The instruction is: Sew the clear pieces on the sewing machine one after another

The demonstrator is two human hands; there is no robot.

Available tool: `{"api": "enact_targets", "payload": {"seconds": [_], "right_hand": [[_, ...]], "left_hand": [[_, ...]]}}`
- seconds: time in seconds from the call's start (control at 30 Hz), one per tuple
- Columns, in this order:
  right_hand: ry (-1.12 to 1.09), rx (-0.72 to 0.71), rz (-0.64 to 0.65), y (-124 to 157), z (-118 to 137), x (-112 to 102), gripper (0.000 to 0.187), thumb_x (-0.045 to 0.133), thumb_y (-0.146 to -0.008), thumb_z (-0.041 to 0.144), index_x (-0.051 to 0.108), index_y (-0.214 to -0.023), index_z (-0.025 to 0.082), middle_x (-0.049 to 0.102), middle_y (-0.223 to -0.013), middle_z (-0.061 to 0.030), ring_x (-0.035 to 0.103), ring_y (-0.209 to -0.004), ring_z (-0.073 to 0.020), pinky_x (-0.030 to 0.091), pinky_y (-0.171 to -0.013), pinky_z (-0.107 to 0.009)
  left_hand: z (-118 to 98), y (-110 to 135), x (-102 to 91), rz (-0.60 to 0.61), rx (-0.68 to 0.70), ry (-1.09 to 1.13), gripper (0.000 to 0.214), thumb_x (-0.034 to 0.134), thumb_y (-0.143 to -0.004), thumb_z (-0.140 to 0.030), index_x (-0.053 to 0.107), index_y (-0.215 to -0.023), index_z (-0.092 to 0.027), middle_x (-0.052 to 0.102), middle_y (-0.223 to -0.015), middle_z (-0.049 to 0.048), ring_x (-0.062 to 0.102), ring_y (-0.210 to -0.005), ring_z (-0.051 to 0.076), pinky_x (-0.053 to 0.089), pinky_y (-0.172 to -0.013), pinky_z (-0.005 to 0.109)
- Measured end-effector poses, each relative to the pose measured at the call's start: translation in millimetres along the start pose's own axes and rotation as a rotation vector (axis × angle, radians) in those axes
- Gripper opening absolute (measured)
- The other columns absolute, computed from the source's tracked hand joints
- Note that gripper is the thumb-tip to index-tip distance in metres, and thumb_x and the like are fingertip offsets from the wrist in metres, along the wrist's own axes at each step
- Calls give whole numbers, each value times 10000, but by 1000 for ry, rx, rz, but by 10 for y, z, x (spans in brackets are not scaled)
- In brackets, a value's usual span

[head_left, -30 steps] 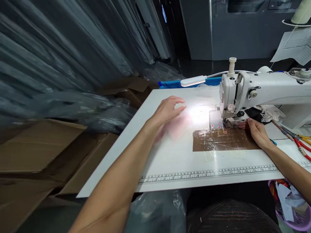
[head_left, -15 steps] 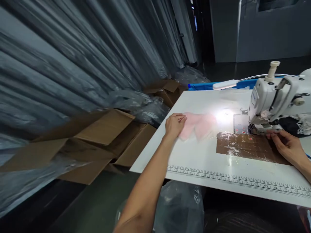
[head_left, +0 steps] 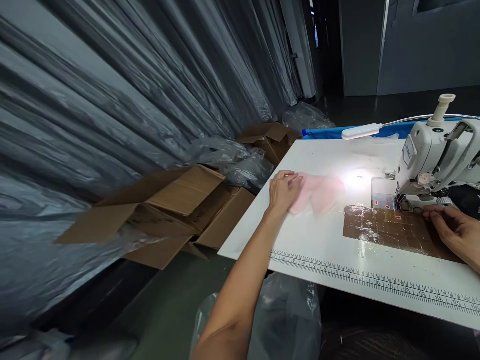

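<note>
One left hand (head_left: pixel 284 192) touches pink cloth (head_left: pixel 323 194), I see from afar; the right hand (head_left: pixel 456 231) is near the sewing machine (head_left: pixel 424 157) (whether either grips, I cannot tell).

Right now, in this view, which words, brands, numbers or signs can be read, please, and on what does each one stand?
"10", "11", "12", "13", "14", "15": on the ruler scale along the table's near edge; its lower numbers are too small to read surely.
Perhaps "JUKI": blue letters on the sewing machine, too small to be certain.
I can make out no other text.
</note>
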State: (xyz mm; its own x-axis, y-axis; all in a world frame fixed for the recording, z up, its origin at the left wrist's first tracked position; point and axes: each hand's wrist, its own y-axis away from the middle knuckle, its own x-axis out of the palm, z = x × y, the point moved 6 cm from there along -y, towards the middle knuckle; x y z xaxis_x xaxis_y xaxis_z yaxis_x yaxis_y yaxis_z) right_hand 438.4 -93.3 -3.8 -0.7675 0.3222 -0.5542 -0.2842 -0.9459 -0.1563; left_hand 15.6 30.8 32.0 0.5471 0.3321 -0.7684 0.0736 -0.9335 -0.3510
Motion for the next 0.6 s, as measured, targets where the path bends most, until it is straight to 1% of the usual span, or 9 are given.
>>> {"api": "enact_targets", "payload": {"seconds": [0.07, 0.1, 0.17, 0.23, 0.33, 0.4, 0.43, 0.5, 0.6], "right_hand": [[19, 12, 43, 10, -6, 22, 390, 550, -711, 540, 720, -904, 247, 758, -864, -93, 702, -793, -281, 568, -673, -396], [27, 14, 67, 15, -4, 33, 410, 541, -722, 542, 720, -938, 243, 762, -874, -94, 706, -803, -286, 566, -665, -398], [47, -11, 93, 24, 19, 41, 411, 525, -748, 530, 717, -962, 236, 768, -881, -95, 712, -800, -286, 559, -650, -396], [64, -63, 100, 30, 60, 35, 386, 521, -776, 500, 716, -968, 228, 771, -873, -89, 715, -778, -270, 554, -651, -381], [78, -109, 119, 38, 100, 30, 356, 524, -811, 459, 723, -984, 220, 773, -862, -75, 709, -727, -237, 538, -624, -339], [85, -118, 131, 42, 109, 31, 352, 523, -828, 439, 726, -1008, 214, 774, -872, -74, 696, -692, -223, 525, -598, -326], [88, -127, 131, 45, 116, 30, 349, 522, -833, 430, 726, -1013, 213, 773, -868, -70, 690, -681, -220, 524, -598, -326], [90, -158, 124, 51, 137, 26, 333, 519, -839, 416, 727, -1008, 218, 766, -837, -53, 679, -665, -217, 527, -608, -329], [76, -189, 132, 55, 158, 29, 301, 529, -847, 409, 729, -988, 232, 753, -793, -30, 676, -672, -210, 532, -637, -322]], "left_hand": [[-146, 70, 84, 68, 52, 56, 223, 623, -894, -350, 781, -956, -207, 713, -1111, 75, 677, -1021, 211, 546, -919, 326], [-208, 103, 136, 111, 75, 83, 211, 655, -871, -365, 783, -932, -209, 722, -1072, 63, 683, -976, 197, 555, -880, 302], [-298, 156, 223, 188, 107, 129, 180, 726, -804, -364, 782, -875, -209, 729, -1022, 55, 680, -947, 199, 557, -854, 298], [-339, 180, 262, 237, 123, 161, 135, 731, -782, -327, 774, -822, -206, 728, -988, 60, 674, -928, 205, 558, -833, 310], [-375, 174, 221, 236, 147, 185, 132, 667, -816, -295, 762, -785, -209, 720, -985, 61, 662, -895, 189, 554, -790, 297], [-451, 189, 179, 226, 193, 210, 140, 663, -818, -308, 757, -781, -211, 715, -995, 62, 646, -852, 175, 537, -735, 279], [-514, 216, 173, 236, 222, 225, 146, 662, -818, -317, 753, -776, -210, 713, -978, 61, 635, -815, 168, 522, -692, 270], [-694, 329, 209, 305, 291, 251, 163, 653, -827, -326, 748, -760, -211, 710, -902, 56, 605, -727, 152, 486, -618, 261], [-1058, 625, 325, 507, 420, 313, 190, 633, -858, -336, 760, -771, -224, 714, -843, 55, 614, -718, 157, 489, -625, 271]]}}
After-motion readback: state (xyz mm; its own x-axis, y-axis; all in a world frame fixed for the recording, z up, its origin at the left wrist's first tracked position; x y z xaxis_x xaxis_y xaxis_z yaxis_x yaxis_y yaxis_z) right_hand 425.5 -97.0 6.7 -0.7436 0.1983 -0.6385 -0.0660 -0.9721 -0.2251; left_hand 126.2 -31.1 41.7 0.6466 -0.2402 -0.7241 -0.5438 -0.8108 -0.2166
